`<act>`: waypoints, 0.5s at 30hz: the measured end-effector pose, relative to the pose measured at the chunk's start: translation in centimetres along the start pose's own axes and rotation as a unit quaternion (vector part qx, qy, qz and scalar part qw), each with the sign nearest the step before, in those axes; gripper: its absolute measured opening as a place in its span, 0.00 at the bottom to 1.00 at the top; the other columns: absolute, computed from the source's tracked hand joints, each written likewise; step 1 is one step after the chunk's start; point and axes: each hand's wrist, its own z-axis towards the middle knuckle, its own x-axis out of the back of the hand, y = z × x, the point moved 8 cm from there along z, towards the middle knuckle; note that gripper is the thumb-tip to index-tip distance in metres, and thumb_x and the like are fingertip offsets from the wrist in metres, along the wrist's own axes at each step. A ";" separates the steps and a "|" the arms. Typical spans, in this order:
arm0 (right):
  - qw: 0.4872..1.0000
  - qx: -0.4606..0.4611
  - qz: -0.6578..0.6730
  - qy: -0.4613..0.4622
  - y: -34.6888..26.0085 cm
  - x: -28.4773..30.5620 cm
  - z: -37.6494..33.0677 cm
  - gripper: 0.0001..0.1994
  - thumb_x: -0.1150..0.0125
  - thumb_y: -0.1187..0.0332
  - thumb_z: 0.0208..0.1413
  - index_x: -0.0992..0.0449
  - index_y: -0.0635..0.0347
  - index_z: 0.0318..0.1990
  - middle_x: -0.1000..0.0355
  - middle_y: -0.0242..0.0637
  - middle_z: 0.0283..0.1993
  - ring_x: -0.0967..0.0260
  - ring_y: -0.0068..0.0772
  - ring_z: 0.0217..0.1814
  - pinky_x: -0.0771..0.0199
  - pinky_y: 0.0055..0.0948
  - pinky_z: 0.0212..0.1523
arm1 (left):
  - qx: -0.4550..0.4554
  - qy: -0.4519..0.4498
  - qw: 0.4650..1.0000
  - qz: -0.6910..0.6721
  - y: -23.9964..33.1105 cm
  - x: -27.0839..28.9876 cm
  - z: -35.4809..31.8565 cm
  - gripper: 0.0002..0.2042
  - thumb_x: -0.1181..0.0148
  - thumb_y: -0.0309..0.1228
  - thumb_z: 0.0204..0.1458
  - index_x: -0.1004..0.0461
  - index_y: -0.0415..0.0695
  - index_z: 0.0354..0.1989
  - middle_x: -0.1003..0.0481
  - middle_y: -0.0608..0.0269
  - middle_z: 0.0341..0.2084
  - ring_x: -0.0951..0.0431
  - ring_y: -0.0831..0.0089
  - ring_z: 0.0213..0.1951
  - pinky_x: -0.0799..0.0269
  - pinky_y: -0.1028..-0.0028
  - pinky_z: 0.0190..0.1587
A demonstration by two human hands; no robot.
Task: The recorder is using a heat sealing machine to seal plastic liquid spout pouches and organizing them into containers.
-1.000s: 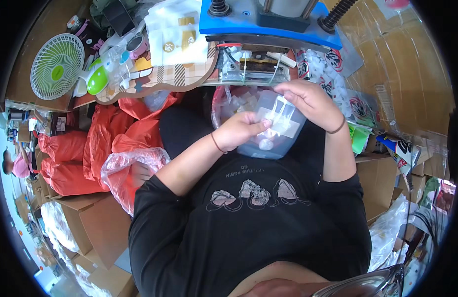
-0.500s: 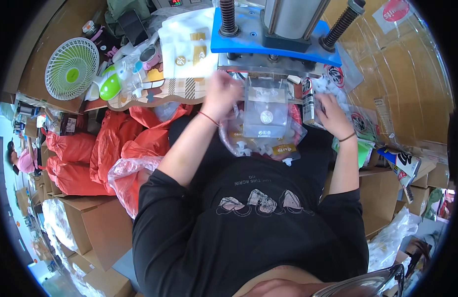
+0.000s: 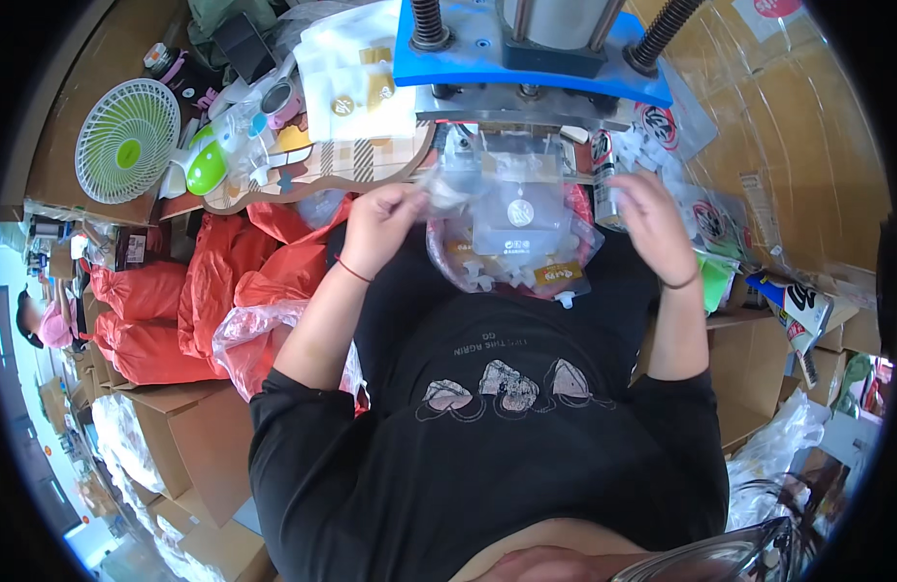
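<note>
My left hand is closed, thumb and fingers pinching the edge of a clear plastic pouch that is blurred by motion. Beside it, a translucent pouch with a round white emblem hangs flat from the front of the press. Under that pouch, in my lap, a clear bag holds several pouches with white spouts and gold labels. My right hand is raised to the right of a black-and-white can; its fingertips are smeared, so whether they hold anything cannot be made out.
The press's blue plate and coil springs stand ahead. White pouches with gold labels, a scalloped board and a white-green fan lie to the left. Red bags sit below them. Cardboard walls the right side.
My left hand has drawn back from the press, down and left, with a clear pouch now showing in its fingers. My right hand stays near the can. The view has shifted slightly.
</note>
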 end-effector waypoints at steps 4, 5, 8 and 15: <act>0.994 0.102 0.025 0.024 -6.8 -3.7 2.1 0.07 0.43 0.72 0.61 0.25 0.63 0.44 0.27 0.38 0.39 0.29 0.34 0.41 0.30 0.30 0.43 | -0.012 -0.092 0.995 -0.047 3.8 -4.9 -0.9 0.10 0.38 0.33 0.60 0.20 0.36 0.38 0.23 0.68 0.25 0.27 0.84 0.30 0.30 0.80 0.36; 0.993 0.091 0.065 0.043 -7.4 -3.6 3.0 0.06 0.43 0.71 0.62 0.25 0.63 0.43 0.27 0.39 0.39 0.29 0.37 0.40 0.30 0.31 0.43 | -0.027 -0.109 0.993 -0.045 4.1 -6.1 -1.0 0.11 0.38 0.33 0.60 0.20 0.36 0.38 0.23 0.71 0.25 0.28 0.85 0.29 0.30 0.80 0.35; 0.984 0.068 0.145 0.083 -7.5 -2.8 4.1 0.07 0.44 0.69 0.63 0.24 0.62 0.41 0.27 0.42 0.37 0.28 0.41 0.38 0.29 0.32 0.42 | -0.012 -0.148 0.983 -0.108 4.2 -8.6 -1.5 0.11 0.37 0.33 0.60 0.20 0.36 0.38 0.23 0.72 0.26 0.29 0.87 0.29 0.30 0.81 0.34; 0.989 0.082 0.051 -0.111 -5.5 -3.2 3.1 0.10 0.45 0.66 0.65 0.25 0.64 0.42 0.27 0.35 0.36 0.29 0.34 0.36 0.30 0.31 0.42 | 0.105 -0.256 0.894 -0.352 4.2 -14.4 -4.0 0.09 0.37 0.32 0.60 0.20 0.39 0.41 0.20 0.68 0.31 0.24 0.83 0.32 0.26 0.80 0.36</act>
